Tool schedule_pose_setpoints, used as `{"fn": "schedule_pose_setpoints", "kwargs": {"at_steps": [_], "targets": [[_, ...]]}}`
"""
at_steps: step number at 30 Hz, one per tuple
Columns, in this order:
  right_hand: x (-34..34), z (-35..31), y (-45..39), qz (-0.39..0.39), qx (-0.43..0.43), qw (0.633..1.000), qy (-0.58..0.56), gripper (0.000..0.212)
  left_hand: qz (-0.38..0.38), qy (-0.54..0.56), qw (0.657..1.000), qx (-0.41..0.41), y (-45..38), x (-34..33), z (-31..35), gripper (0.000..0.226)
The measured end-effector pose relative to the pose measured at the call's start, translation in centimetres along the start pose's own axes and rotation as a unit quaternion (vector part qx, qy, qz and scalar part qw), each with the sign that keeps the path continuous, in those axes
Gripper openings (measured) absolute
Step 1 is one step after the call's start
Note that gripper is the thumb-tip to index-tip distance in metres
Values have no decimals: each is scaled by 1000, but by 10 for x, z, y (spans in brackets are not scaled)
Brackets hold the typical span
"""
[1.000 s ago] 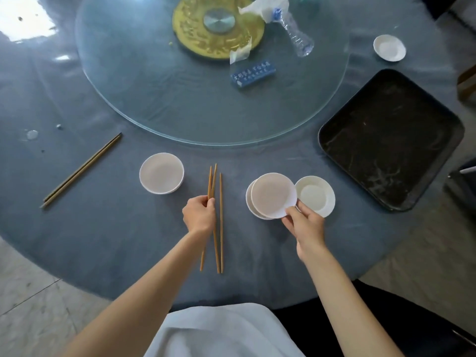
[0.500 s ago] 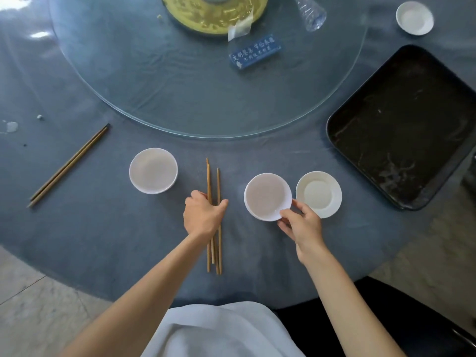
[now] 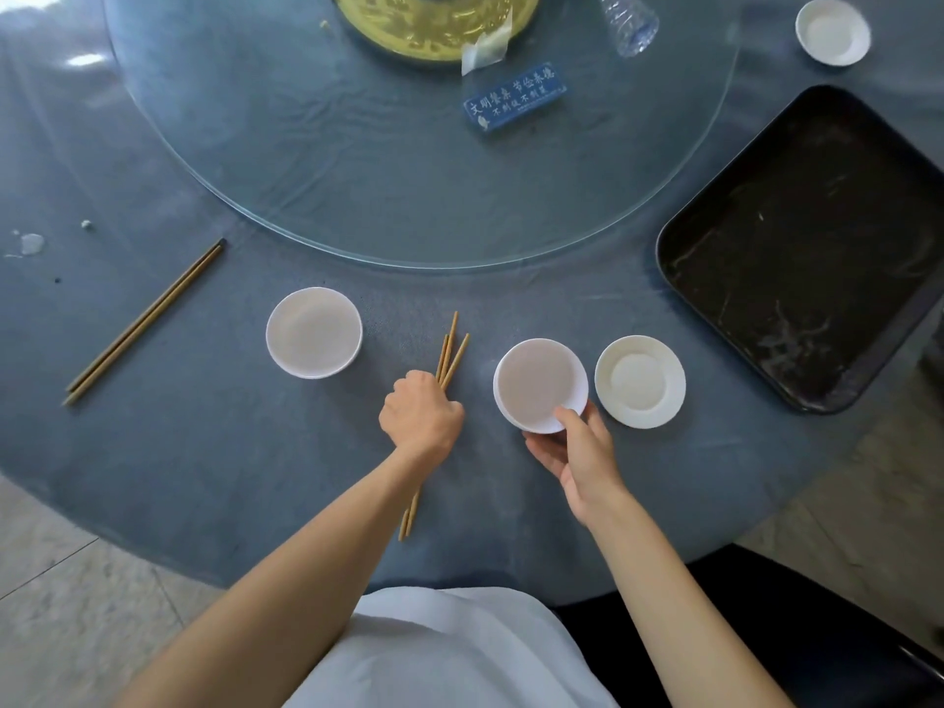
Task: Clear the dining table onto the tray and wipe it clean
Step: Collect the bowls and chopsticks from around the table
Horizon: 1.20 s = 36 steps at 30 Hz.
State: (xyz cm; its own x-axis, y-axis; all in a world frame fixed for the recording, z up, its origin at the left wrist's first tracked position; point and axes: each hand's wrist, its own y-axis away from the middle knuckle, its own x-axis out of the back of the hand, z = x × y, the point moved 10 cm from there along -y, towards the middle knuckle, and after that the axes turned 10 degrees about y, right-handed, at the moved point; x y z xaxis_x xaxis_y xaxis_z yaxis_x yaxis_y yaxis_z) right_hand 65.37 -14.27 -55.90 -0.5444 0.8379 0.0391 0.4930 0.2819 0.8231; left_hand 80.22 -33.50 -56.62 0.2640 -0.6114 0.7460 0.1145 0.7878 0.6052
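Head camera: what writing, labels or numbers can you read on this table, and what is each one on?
"文明餐桌 节俭养德": top line in white characters on the small blue rectangular sign lying on the round glass turntable.
Second, smaller line on the same sign: too blurred to read reliably.
Clear plastic bottle on the turntable: no readable label.
White bowls, wooden chopsticks and black tray: no text visible.

Matt cloth, clear glass, glossy white dishes and plain wood on a round table.

A matt blue-grey woven tablecloth (image 3: 204, 452) covers the table; on it lie a smooth, clear round glass turntable (image 3: 357, 161) with a dull yellow centre disc (image 3: 408, 33), glossy white round bowls (image 3: 313, 332), a glossy white saucer (image 3: 640, 381), plain tan wooden chopsticks (image 3: 143, 321), and a scuffed, streaked black rectangular tray (image 3: 817, 237) of semi-matt finish.
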Motion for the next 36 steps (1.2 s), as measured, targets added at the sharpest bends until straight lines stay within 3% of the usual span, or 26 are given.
{"fn": "schedule_pose_setpoints", "kwargs": {"at_steps": [5, 13, 18, 21, 25, 31, 36], "targets": [[-2, 1, 6, 19, 14, 1000, -16, 33, 0, -43, 998, -37, 4, -4, 3, 37], [-1, 11, 23, 58, 27, 997, -51, 33, 14, -55, 991, -124, 11, -3, 0, 22], [-6, 20, 34, 54, 16, 996, -72, 33, -9, 48, 986, -158, 14, 12, 1, 10], [-13, 20, 40, 42, 16, 997, -67, 32, -71, 156, 974, -148, 9, 18, -14, 5], [-29, 11, 49, 15, 21, 998, -53, 30, -172, 417, 889, -79, 15, 43, -35, 18], [-82, -13, 62, -50, 48, 997, -17, 26, -208, 577, 786, -73, 22, 119, -63, 19], [-154, -30, 75, -112, 76, 990, 39, 30, -223, 645, 729, -45, -9, 169, -104, 19]]}}
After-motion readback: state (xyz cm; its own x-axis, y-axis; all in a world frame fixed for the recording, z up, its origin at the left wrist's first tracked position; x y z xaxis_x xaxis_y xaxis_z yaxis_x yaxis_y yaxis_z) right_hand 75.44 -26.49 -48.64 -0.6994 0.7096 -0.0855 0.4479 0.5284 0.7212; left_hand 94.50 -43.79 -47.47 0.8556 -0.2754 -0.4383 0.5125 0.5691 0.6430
